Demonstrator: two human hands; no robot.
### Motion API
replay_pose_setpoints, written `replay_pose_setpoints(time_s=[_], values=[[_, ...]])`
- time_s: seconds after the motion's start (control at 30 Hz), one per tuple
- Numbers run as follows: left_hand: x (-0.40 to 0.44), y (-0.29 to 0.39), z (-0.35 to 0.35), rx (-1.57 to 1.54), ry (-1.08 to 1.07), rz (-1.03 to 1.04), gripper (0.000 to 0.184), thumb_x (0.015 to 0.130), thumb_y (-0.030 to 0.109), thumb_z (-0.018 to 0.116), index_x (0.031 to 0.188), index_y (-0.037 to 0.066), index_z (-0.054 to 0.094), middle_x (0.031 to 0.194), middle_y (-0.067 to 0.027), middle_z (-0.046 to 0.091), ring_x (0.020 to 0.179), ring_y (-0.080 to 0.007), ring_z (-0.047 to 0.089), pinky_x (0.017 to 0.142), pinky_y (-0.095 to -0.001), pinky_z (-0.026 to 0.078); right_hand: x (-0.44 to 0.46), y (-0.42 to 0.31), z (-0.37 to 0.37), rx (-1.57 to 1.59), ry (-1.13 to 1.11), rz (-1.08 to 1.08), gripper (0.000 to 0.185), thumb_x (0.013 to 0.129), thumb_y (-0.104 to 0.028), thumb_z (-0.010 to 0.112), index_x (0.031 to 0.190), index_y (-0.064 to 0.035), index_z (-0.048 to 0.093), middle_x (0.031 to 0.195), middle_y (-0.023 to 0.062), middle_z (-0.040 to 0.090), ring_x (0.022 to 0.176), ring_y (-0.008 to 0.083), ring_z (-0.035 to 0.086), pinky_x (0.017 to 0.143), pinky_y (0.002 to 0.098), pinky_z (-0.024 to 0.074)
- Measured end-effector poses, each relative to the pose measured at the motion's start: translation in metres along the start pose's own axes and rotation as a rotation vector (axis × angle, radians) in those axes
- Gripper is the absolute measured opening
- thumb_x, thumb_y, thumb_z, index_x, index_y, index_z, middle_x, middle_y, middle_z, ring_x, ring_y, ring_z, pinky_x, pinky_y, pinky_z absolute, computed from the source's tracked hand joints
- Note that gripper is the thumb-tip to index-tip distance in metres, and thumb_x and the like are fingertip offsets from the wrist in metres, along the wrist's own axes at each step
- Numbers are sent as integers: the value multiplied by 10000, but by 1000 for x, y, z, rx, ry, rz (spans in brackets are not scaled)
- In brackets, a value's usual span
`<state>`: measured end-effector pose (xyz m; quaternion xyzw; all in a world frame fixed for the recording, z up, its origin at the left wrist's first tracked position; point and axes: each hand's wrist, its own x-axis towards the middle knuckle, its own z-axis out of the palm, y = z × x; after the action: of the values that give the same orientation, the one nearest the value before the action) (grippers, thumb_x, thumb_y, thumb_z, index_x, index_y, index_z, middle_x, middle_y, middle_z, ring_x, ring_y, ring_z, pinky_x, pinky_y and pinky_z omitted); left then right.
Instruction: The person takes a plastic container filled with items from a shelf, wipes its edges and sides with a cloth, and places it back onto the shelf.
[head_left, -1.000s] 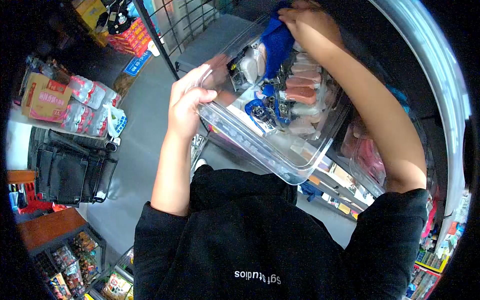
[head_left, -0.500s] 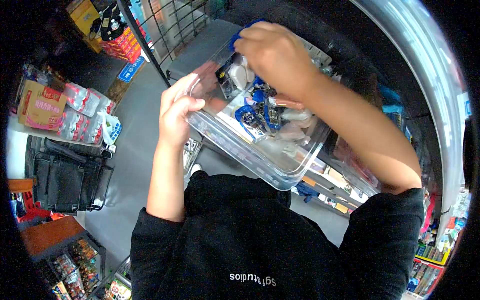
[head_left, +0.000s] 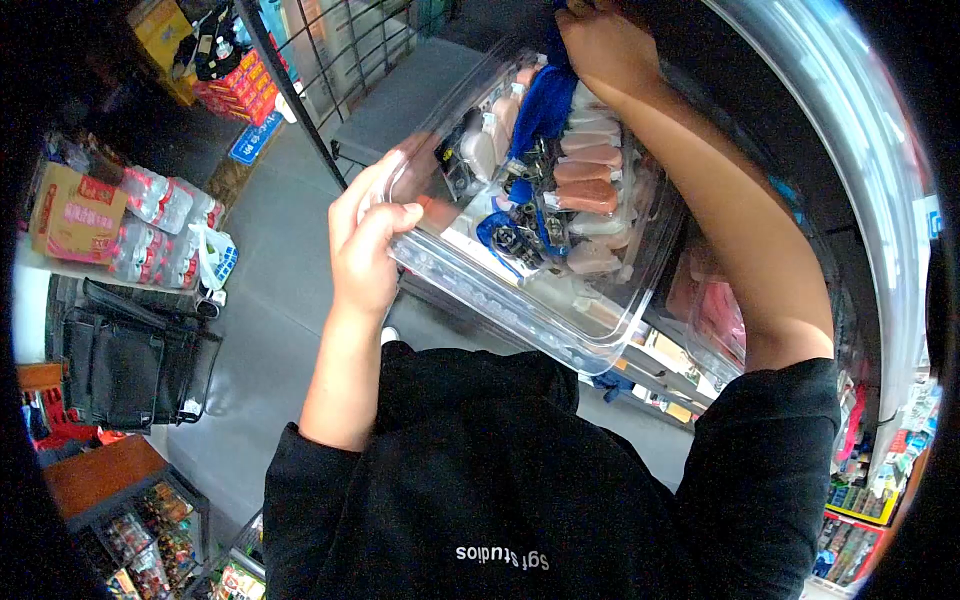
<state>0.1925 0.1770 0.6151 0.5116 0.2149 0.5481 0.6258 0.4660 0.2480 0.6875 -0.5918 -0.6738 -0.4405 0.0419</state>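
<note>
My left hand (head_left: 372, 225) is closed on the near left edge of a clear plastic bin (head_left: 500, 315), thumb over the rim. At the bin's far side, my right hand (head_left: 605, 48) is raised, with its fingers closed on a bunch of blue straps (head_left: 543, 112). The straps hang from it down into the bin. Lower in the bin lie more blue loops with metal clips (head_left: 512, 240). Beside them is a row of pinkish-brown packaged pieces (head_left: 585, 195), with pale rounded pieces (head_left: 480, 150) on the left.
A black wire grid (head_left: 350, 50) stands behind the bin on the left. Another clear bin with pink contents (head_left: 715, 310) sits on the right. A cardboard box (head_left: 80, 212), packs of bottles (head_left: 160, 230) and a black folding chair (head_left: 125, 355) are along the left.
My right hand has risen up and to the right, drawing the blue straps upward out of the pile. The row of pinkish pieces is now uncovered. My left hand stays on the bin.
</note>
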Motion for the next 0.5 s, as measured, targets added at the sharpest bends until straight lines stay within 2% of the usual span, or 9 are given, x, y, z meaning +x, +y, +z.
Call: replay_pose_setpoints(time_s=[0.03,0.07,0.13,0.17,0.23,0.27,0.33,0.4,0.5], values=[[-1,-3,1,-3,1,0,497,671,35,473,1138,-136,476,1192,-219,514,1134,-272,480,979,-320,317,0,2,1,4,47,-99,220,783,-170,446,809,-28,613,828,150,608,752,290,598,642,416,500],[-2,-7,2,-49,29,5,481,685,33,466,1137,-131,480,1188,-215,518,1131,-267,481,974,-316,320,-1,1,3,4,46,-102,220,783,-170,446,809,-28,613,828,150,608,752,290,598,642,416,500],[-3,-9,4,-97,62,13,465,699,32,460,1136,-126,484,1183,-211,522,1128,-262,482,969,-312,323,-1,-5,-5,167,-42,237,232,800,-168,433,824,-22,613,859,156,609,737,302,611,612,427,502],[-5,-9,6,-87,81,15,463,701,34,461,1137,-120,487,1179,-207,525,1125,-258,484,965,-310,326,1,-6,-10,169,-42,232,232,800,-168,433,824,-22,613,859,156,609,737,302,611,612,427,502],[-6,-9,6,-77,104,17,462,703,36,462,1139,-115,490,1176,-204,529,1123,-254,486,962,-308,329,8,-7,-32,179,-428,388,238,807,-177,435,844,-26,615,874,182,609,738,332,614,619,441,499],[-6,-9,6,-72,118,-5,458,706,37,463,1138,-111,493,1172,-200,533,1119,-251,490,959,-306,333,7,-7,-36,180,-428,385,238,807,-177,435,844,-26,615,874,182,609,738,332,614,619,441,499],[-7,-10,6,-79,136,-16,450,709,37,472,1135,-104,502,1162,-191,543,1111,-237,499,934,-294,353,2,-1,-39,246,-214,326,237,807,-181,442,878,-29,610,836,203,609,747,368,603,648,458,493],[-7,-5,12,-93,142,-7,450,709,35,474,1136,-104,502,1159,-188,544,1108,-233,500,928,-289,357,1,15,-28,276,-162,330,238,813,-188,444,890,-35,608,844,198,610,759,367,601,659,455,490],[-9,-3,13,-101,145,-13,455,709,32,475,1142,-109,493,1166,-185,540,1113,-232,497,928,-288,357,-4,42,-27,413,73,389,241,829,-210,449,924,-51,605,868,185,613,796,362,594,693,446,481]])
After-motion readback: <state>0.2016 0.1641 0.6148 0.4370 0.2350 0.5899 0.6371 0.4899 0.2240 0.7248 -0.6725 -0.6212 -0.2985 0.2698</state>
